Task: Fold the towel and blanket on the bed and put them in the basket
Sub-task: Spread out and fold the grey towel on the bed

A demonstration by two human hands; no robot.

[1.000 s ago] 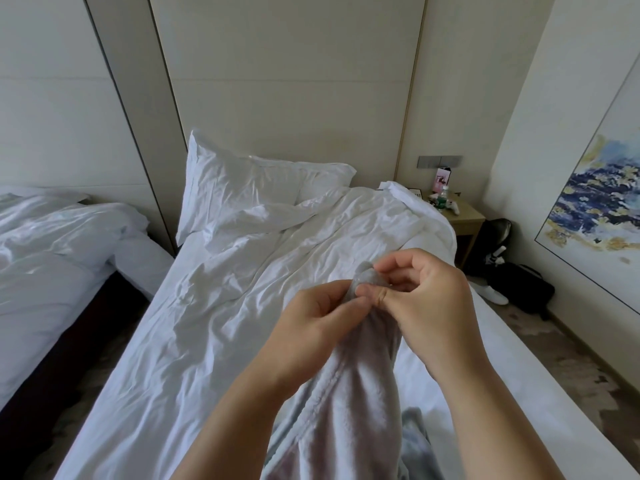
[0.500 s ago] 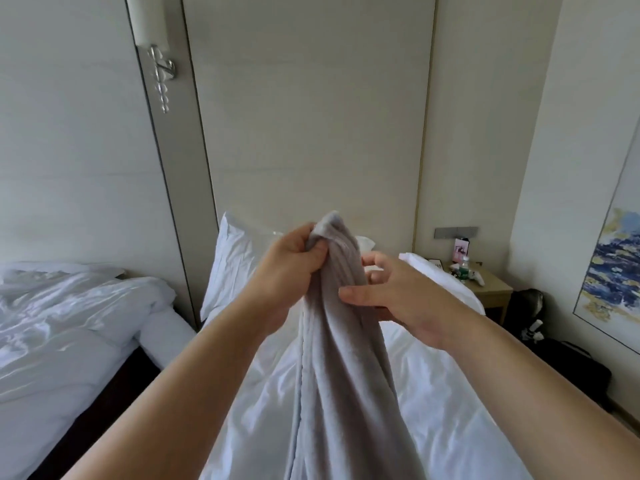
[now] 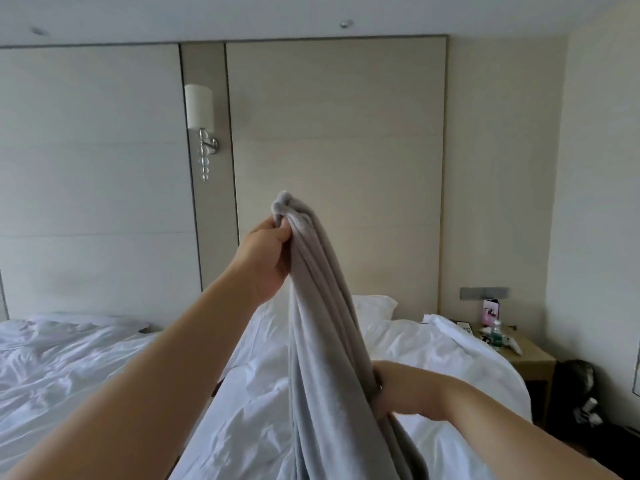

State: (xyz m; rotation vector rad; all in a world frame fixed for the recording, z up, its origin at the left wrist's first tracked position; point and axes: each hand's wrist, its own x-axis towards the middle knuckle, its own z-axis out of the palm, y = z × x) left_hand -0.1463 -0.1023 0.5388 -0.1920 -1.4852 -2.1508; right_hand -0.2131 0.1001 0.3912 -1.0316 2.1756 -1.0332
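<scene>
1. Grey fleece cloth (image 3: 322, 341) hangs bunched above the white bed (image 3: 433, 358); the left hand (image 3: 266, 258) grips its top corner high, and the right hand (image 3: 394, 393) grips an edge lower.
2. Likely step: opening it for folding. Next, the right hand must find the 2nd corner.

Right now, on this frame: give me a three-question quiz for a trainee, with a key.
1. True or false: the left hand grips the top end of the grey cloth, which is held up over the bed.
2. Pick one. The right hand holds the cloth: A) above the left hand; B) lower down, at its right edge; C) not at all.
3. Fill in: in this view the wall lamp is mounted to the ___ of the raised cloth.

Key: 1 true; 2 B; 3 left.
</scene>
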